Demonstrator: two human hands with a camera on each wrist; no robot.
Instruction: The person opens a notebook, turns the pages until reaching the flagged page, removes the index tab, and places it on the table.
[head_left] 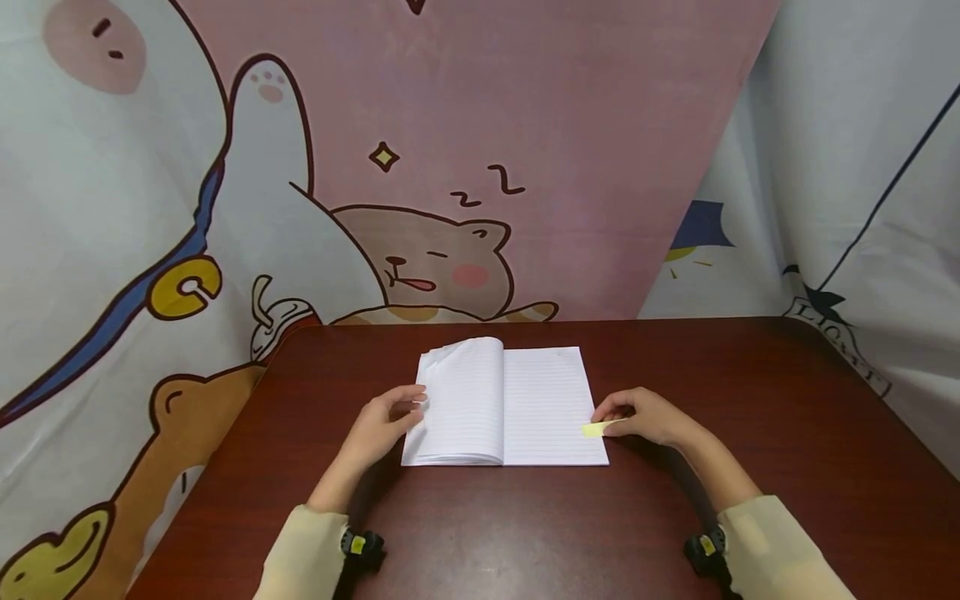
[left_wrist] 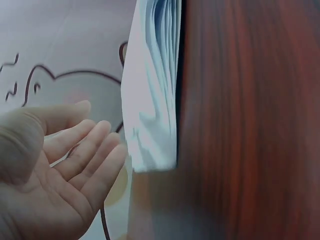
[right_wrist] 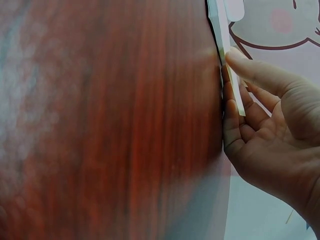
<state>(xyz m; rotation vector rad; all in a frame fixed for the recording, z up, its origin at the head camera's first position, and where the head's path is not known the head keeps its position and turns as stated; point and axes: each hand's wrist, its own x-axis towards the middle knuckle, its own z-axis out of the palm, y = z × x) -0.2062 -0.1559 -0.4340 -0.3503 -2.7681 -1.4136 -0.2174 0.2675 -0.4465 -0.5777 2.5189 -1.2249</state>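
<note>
An open notebook (head_left: pixel 551 408) with lined white pages lies flat on the table, its left-hand pages slightly raised and curled. My right hand (head_left: pixel 648 417) pinches a small yellow sticky note (head_left: pixel 594 430) between thumb and fingers at the right page's outer edge. In the right wrist view, the thin strip of the note (right_wrist: pixel 236 92) shows between the thumb and the curled fingers. At the notebook's left edge is my left hand (head_left: pixel 381 427), fingers loosely bent. Seen from the left wrist, the palm and fingers (left_wrist: pixel 102 175) hold nothing, beside the stacked page edges (left_wrist: pixel 160 90).
The dark reddish wooden table (head_left: pixel 465 533) extends around the notebook on all sides. Behind it hangs a cloth backdrop (head_left: pixel 585 167) with cartoon animals. Each wrist wears a black camera, the left one (head_left: pixel 363 550) and the right one (head_left: pixel 705 552).
</note>
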